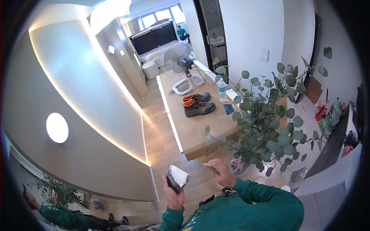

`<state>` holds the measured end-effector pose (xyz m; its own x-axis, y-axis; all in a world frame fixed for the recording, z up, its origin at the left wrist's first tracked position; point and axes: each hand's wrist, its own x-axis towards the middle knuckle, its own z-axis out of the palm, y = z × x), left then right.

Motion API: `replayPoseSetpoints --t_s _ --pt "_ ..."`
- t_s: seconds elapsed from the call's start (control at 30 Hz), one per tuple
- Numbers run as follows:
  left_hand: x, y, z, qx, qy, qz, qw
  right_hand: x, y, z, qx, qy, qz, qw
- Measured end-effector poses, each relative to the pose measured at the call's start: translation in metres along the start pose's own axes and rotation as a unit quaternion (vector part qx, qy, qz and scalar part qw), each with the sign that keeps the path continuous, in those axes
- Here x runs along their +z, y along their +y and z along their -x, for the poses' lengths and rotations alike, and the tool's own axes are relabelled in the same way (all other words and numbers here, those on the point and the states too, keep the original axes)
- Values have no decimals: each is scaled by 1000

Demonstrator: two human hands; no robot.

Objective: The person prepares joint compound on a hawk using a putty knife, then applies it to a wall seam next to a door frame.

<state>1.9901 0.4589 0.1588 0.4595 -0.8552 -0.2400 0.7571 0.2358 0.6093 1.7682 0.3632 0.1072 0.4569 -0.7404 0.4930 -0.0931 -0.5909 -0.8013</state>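
Note:
My left hand (175,197) is closed on a flat, dark, shiny packet (176,185) with a torn-looking white face (179,175) on its upper part. It is held up below the near end of the table. To its right, my right hand (221,174) is closed, with fingers pinched together around something thin and small whose kind I cannot make out. The two hands are apart. Both forearms are in green sleeves (266,196).
A long brown-topped table (173,96) bears a pair of dark work shoes (198,109), a fan (185,63), a water bottle (222,90) and a blue packet (228,109). A leafy plant (269,111) leans in on the right. Far back sits another person (181,32).

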Motion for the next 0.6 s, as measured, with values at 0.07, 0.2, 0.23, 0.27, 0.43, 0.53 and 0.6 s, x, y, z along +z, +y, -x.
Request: replayPoseSetpoints --t_s 0.07,0.2,0.23,0.27,0.43,0.53,0.6 --pt "3 5 0 23 15 1 1000 1 -5 2 99 39 -153 982" --pt "0 4 -8 47 37 9 998 -6 8 7 252 64 -342 903" --pt "-1 4 -7 51 42 10 998 -7 1 5 282 76 -410 864" --pt "-1 4 -7 60 46 6 997 -10 -14 -1 310 89 -474 819" --pt "26 6 3 175 137 -46 974 -12 -41 -6 414 77 -621 661" --pt "12 -9 -13 293 150 -84 941 -7 -60 -14 463 45 -658 592" --pt "8 -12 -7 386 36 -228 893 -1 -58 -14 475 16 -674 566"
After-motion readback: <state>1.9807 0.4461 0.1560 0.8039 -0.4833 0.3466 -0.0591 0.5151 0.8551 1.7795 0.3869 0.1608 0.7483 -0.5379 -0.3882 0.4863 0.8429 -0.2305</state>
